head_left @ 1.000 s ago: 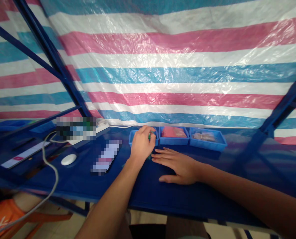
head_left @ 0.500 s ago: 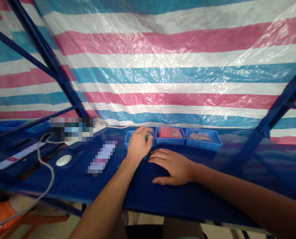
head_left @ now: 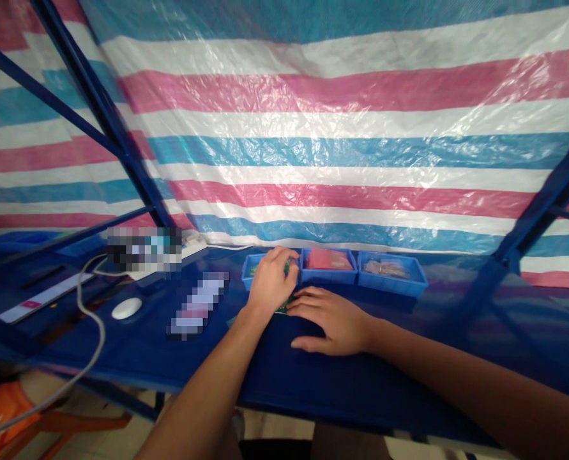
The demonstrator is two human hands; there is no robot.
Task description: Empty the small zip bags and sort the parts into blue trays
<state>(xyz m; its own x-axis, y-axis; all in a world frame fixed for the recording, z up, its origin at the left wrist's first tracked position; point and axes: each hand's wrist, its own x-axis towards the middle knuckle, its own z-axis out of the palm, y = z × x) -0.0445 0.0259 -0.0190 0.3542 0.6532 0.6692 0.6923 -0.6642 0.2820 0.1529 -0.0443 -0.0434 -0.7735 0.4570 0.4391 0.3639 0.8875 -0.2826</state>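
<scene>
My left hand [head_left: 272, 281] reaches over the left blue bin [head_left: 246, 276], its fingers curled and the thumb toward them. A small green item [head_left: 288, 264] shows between thumb and fingertips; its kind is too small to make out. Green pieces can be seen inside that bin. My right hand [head_left: 332, 319] lies low over the table, palm down, with fingers stretched and thumb apart. Its fingertips are at a flat green piece [head_left: 283, 309] on the table, partly hidden between the two hands.
A middle blue bin [head_left: 329, 276] holds pink-red packets [head_left: 327, 259], and a right blue bin [head_left: 393, 284] holds clear bags. Left on the blue table [head_left: 284, 377] are a phone-like blurred object [head_left: 200, 305], a white mouse [head_left: 126, 308] and a cable [head_left: 92, 313]. Striped sheeting hangs behind.
The view has tilted and shifted slightly. My left hand stays over the left bin with the green item. More of the flat green piece shows by my right fingertips.
</scene>
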